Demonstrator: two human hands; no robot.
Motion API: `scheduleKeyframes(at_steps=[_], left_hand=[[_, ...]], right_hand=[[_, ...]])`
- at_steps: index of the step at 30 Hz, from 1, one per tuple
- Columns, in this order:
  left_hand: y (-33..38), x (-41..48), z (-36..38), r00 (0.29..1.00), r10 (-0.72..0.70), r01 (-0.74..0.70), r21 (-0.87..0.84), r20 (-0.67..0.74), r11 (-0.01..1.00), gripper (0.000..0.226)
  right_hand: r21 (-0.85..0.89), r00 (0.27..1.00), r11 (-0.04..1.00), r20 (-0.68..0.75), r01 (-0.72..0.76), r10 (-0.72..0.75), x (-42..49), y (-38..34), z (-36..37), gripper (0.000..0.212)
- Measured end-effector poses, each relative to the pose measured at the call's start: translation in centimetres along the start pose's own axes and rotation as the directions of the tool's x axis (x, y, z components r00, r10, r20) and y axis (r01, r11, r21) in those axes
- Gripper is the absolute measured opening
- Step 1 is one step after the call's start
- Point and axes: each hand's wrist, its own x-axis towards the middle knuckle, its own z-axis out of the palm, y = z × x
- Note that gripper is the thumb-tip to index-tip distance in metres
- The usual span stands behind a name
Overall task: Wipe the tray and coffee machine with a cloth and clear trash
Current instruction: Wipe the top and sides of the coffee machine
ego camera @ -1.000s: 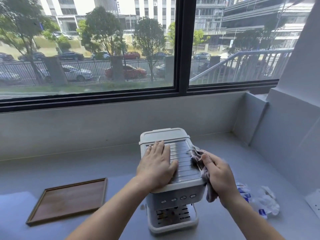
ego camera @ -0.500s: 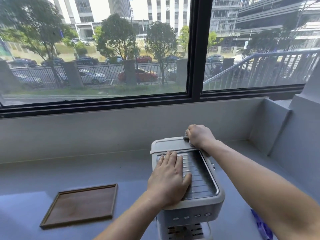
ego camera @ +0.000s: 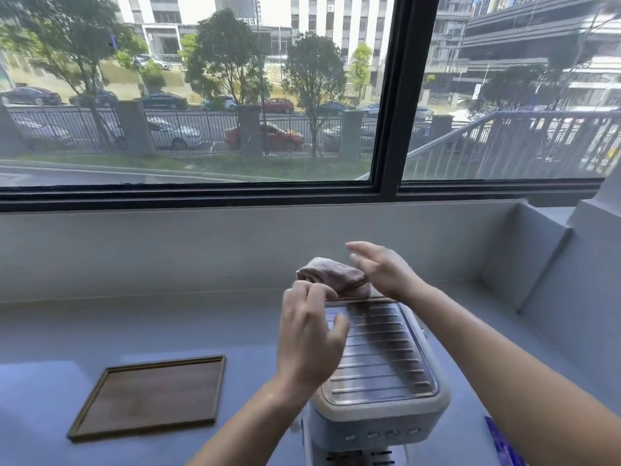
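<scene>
A white coffee machine (ego camera: 379, 408) with a ribbed metal top stands on the grey counter in front of me. A rolled pinkish-grey cloth (ego camera: 336, 277) lies on the back edge of its top. My left hand (ego camera: 309, 338) hovers over the top's left side, bent fingers touching the cloth's near edge, thumb held apart. My right hand (ego camera: 379, 269) is at the cloth's right end with fingers stretched out, holding nothing. A wooden tray (ego camera: 100, 408) lies flat on the counter to the left. A blue scrap of trash (ego camera: 504, 445) shows at the bottom right.
The counter (ego camera: 100, 331) ends at a low grey wall under a wide window (ego camera: 201, 95). On the right a stepped grey wall (ego camera: 554, 280) closes in the corner, close to the machine.
My right hand has let go of the cloth, which now lies rolled at the back of the machine. My left hand has lifted off the ribbed top and moved up to the cloth.
</scene>
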Motion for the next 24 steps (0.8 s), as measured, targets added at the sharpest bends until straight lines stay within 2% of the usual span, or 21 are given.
scheduleKeyframes(at_steps=[2,4,6,8,9,13,15,18,24], left_hand=[[-0.7,2.8,0.2,0.998,-0.022,0.025,0.072,-0.051,0.997,0.021],[-1.2,5.7,1.2,0.992,-0.084,0.063,0.217,0.091,0.974,0.037],[-1.7,7.8,2.9,0.941,-0.193,0.075,0.381,0.280,0.921,0.048],[-2.2,9.0,4.3,0.855,-0.329,0.153,0.412,0.400,0.898,0.050],[-2.4,9.1,4.8,0.834,-0.367,0.205,0.387,0.412,0.899,0.048],[-3.8,8.1,4.8,0.897,-0.362,0.313,0.213,0.252,0.925,0.020],[-4.6,7.1,3.6,0.896,-0.399,0.403,0.017,0.195,0.915,0.021],[-4.9,4.4,2.1,0.841,-0.522,0.535,-0.346,0.139,0.770,0.031],[-4.0,-2.9,1.8,0.817,-0.567,0.497,-0.625,0.103,0.603,0.027]], right_hand=[[-0.193,0.995,0.978,-0.067,-0.081,0.069,-2.5,2.1,-0.1,0.045],[-0.283,0.996,0.955,-0.060,-0.083,0.069,-4.8,3.2,1.1,0.048],[-0.368,1.000,0.930,-0.020,-0.014,0.007,-6.4,3.4,2.8,0.054],[-0.469,1.000,0.883,-0.005,0.014,-0.018,-7.1,3.5,4.0,0.064],[-0.499,1.000,0.867,-0.009,0.015,-0.022,-7.2,3.5,4.2,0.065],[-0.502,1.000,0.865,-0.007,0.000,-0.005,-6.9,3.5,4.3,0.066],[-0.483,1.000,0.875,-0.001,-0.001,0.000,-6.9,3.3,4.3,0.067],[-0.445,1.000,0.895,0.000,-0.022,0.025,-7.1,3.1,4.3,0.065],[-0.451,0.999,0.892,0.009,-0.029,0.038,-7.2,3.0,4.1,0.062]])
